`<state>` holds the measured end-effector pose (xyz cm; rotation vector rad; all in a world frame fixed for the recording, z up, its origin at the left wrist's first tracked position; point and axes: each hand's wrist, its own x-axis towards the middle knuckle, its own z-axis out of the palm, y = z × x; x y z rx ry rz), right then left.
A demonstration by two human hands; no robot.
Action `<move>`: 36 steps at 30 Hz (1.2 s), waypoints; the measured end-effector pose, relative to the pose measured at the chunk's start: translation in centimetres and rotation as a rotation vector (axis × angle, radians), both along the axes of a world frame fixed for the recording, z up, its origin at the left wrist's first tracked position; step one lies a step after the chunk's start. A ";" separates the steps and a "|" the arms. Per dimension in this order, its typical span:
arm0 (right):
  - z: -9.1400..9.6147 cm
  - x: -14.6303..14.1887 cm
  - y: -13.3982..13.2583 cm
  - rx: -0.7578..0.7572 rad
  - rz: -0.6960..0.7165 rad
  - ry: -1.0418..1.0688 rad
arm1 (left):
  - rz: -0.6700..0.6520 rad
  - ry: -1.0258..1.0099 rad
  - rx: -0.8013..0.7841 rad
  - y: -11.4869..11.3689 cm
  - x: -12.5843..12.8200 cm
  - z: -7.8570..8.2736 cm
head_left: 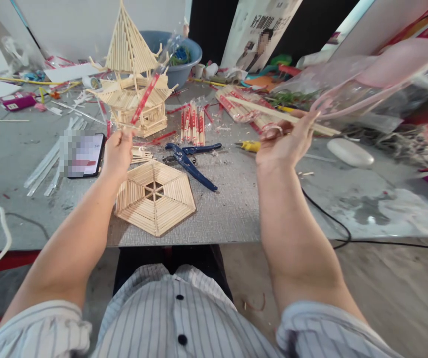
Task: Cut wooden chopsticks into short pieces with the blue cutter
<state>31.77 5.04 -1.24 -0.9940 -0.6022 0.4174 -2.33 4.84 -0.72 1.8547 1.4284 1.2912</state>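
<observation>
My left hand (117, 149) is raised over the table and pinches the lower end of a red-and-clear chopstick wrapper (145, 97) that slants up to the right. My right hand (286, 141) is lifted at the right with fingers spread, and long bare chopsticks (284, 117) run past its fingertips; whether it grips them I cannot make out. Below my left hand lies a flat hexagonal panel of wooden sticks (156, 196). Behind stands a tall pagoda model built of sticks (132, 79).
Blue pliers (189, 159) lie beside the hexagon, with a yellow-handled tool (249, 145) and wrapped chopsticks (193, 122) further back. A phone (85, 155) lies at the left, a blue basin (178, 57) behind the model, a black cable (329, 219) at the right.
</observation>
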 end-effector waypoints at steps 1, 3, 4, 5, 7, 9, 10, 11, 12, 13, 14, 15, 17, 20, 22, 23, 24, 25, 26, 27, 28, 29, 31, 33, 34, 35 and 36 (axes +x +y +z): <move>-0.2 -0.3 0.2 0.005 -0.004 -0.014 | -0.041 -0.028 -0.043 0.3 0.0 -0.1; -0.6 -1.2 0.4 0.005 0.010 -0.041 | -0.093 0.011 -0.094 0.6 0.3 -0.2; -0.9 -1.8 0.4 -0.002 0.037 -0.070 | -0.128 0.077 -0.094 0.6 0.4 -0.3; -1.1 -2.5 0.3 -0.013 0.080 -0.127 | -0.151 0.164 -0.076 0.6 0.5 -0.3; -1.6 -4.0 0.0 -0.027 0.194 -0.278 | -0.135 0.365 -0.001 0.5 0.5 -0.3; -2.0 -5.2 -0.5 -0.026 0.289 -0.354 | -0.057 0.518 0.060 0.3 0.2 -0.3; -2.2 -5.6 -0.8 -0.026 0.319 -0.366 | -0.015 0.572 0.074 0.1 0.0 -0.2; -2.4 -6.0 -1.0 -0.030 0.341 -0.368 | 0.019 0.625 0.078 0.0 -0.3 -0.1; -2.5 -6.2 -1.2 -0.036 0.357 -0.369 | 0.040 0.685 0.070 -0.2 -0.6 0.0; -2.6 -6.4 -1.3 -0.042 0.369 -0.374 | 0.046 0.756 0.050 -0.2 -0.8 0.0; -2.6 -6.5 -1.4 -0.046 0.381 -0.383 | 0.042 0.833 0.018 -0.3 -1.1 0.1; -2.7 -6.6 -1.4 -0.047 0.392 -0.395 | 0.037 0.901 -0.019 -0.3 -1.3 0.1; -2.8 -6.7 -1.5 -0.037 0.404 -0.421 | 0.042 0.987 -0.094 -0.1 -1.7 -0.1; -2.8 -6.7 -1.7 -0.007 0.381 -0.450 | 0.070 0.969 -0.125 0.3 -2.1 -0.5; -2.5 -6.9 -2.1 0.028 0.359 -0.459 | 0.082 0.922 -0.138 0.5 -2.1 -0.6; -2.3 -7.1 -2.3 0.047 0.365 -0.455 | 0.091 0.898 -0.149 0.5 -2.1 -0.6; -2.1 -7.3 -2.6 0.067 0.386 -0.441 | 0.098 0.880 -0.166 0.5 -2.0 -0.6; -1.9 -7.5 -2.9 0.080 0.428 -0.420 | 0.104 0.869 -0.185 0.5 -1.9 -0.5; -1.7 -7.7 -3.1 0.080 0.492 -0.401 | 0.105 0.867 -0.202 0.5 -1.8 -0.4; -1.6 -7.9 -3.3 0.063 0.570 -0.390 | 0.104 0.873 -0.218 0.4 -1.7 -0.4; -1.6 -8.0 -3.4 0.033 0.645 -0.395 | 0.100 0.887 -0.232 0.4 -1.7 -0.3; -1.6 -8.1 -3.4 -0.004 0.697 -0.411 | 0.097 0.906 -0.242 0.4 -1.6 -0.3; -1.9 -8.1 -3.1 -0.069 0.703 -0.460 | 0.089 0.941 -0.230 0.5 -1.8 -0.5; -2.2 -7.8 -2.7 -0.096 0.598 -0.499 | 0.065 0.957 -0.185 0.6 -2.0 -0.9; -2.4 -7.6 -2.5 -0.100 0.540 -0.515 | 0.053 0.956 -0.165 0.7 -2.1 -1.1; -2.5 -7.5 -2.4 -0.101 0.494 -0.530 | 0.042 0.948 -0.153 0.8 -2.2 -1.2; -2.6 -7.3 -2.3 -0.096 0.458 -0.544 | 0.036 0.938 -0.150 0.8 -2.3 -1.3</move>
